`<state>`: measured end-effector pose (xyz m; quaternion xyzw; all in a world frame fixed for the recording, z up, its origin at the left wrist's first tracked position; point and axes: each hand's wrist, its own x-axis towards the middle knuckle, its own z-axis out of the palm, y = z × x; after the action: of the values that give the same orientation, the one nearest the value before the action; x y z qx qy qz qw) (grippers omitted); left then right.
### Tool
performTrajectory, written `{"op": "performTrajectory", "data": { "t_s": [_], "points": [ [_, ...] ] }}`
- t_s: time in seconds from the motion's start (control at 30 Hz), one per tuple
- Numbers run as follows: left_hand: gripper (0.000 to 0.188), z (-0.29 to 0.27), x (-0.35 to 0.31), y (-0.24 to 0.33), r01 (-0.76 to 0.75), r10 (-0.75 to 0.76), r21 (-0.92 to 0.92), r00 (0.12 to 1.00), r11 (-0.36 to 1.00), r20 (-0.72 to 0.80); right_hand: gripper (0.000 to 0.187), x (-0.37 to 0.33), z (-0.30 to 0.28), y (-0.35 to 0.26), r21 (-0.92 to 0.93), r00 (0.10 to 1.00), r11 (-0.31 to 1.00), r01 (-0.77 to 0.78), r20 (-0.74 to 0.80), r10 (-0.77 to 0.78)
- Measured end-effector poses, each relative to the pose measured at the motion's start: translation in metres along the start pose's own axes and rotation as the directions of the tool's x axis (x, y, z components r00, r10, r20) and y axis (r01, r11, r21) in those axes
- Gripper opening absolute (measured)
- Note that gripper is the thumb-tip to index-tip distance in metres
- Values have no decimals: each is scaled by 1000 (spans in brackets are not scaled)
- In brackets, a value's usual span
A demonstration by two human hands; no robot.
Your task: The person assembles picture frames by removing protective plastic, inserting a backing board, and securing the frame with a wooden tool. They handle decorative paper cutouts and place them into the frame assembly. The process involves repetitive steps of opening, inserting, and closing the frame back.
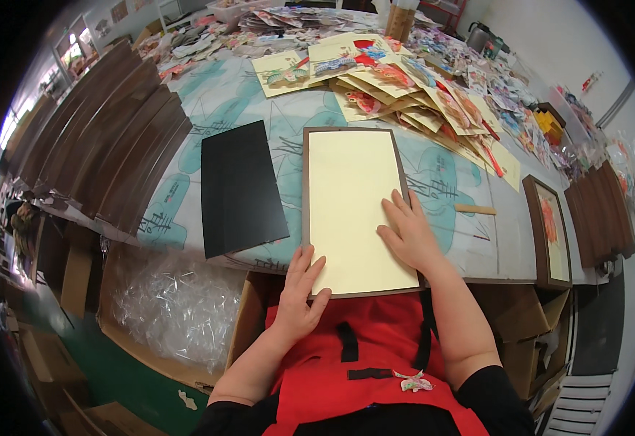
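A brown picture frame (306, 182) lies in front of me, its near end at the table edge. It has a blank cream sheet (357, 196) set inside its border. My left hand (301, 294) rests at the frame's lower left corner, fingers stretched out and the thumb on the sheet. On the opposite side my right hand (409, 232) lies flat over the long edge, its fingers apart and their tips on the sheet. Neither hand grips anything. To the left of the frame lies a flat black backing board (241, 189).
Brown frames (107, 131) are stacked at left, more (600, 211) at right beside a finished framed picture (547, 229). Cream cards with colourful cut-outs (404, 83) pile up behind. A small wooden stick (475, 209) lies right. Below left, a carton (172, 312) holds clear plastic.
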<state>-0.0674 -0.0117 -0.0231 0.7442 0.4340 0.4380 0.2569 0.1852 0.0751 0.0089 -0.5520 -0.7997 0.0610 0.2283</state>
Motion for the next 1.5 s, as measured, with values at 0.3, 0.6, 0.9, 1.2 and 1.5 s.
{"op": "performTrajectory", "data": {
  "t_s": [0.3,0.6,0.9,1.2,1.5],
  "points": [
    [43,2,5,6,32,-32,41,999,999,16,42,13,-9,4,-127,999,992,11,41,-6],
    [41,-1,7,10,75,-78,66,996,995,47,43,107,20,34,-239,999,971,-12,37,22],
    [41,4,8,5,62,-62,3,998,998,34,42,94,25,52,71,973,995,71,-224,-53],
    [39,2,4,6,81,-81,-6,996,997,38,31,14,1,35,606,876,752,-260,-180,448],
    [39,5,4,1,92,-92,-2,995,996,40,36,-38,-21,-7,111,968,991,-80,-230,104]
  ]
}}
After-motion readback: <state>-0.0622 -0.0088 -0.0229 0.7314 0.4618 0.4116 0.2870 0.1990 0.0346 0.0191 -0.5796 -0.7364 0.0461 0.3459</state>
